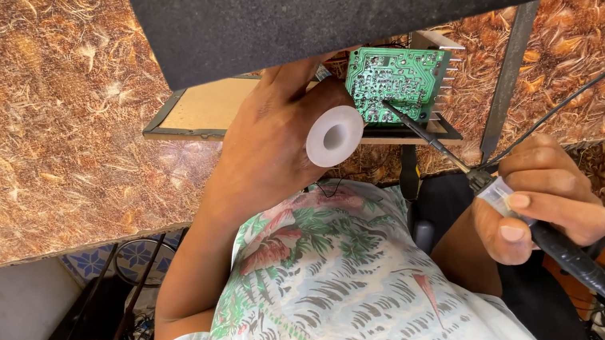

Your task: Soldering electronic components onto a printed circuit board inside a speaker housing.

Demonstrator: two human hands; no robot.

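The green circuit board (pixel 394 81) is showing a glossy lacquered face dotted with dull metal solder points. The white spool (pixel 334 136) is looking like smooth matt plastic. The soldering iron (pixel 519 208) is showing a dark metal shaft and ribbed black rubbery grip. The tabletop (pixel 28 124) is appearing rough, fibrous, brown-mottled.

Right hand (pixel 542 201) with soldering iron (pixel 426 134) on green circuit board (pixel 398 82); left hand (pixel 273 138) with white spool (pixel 334 136).
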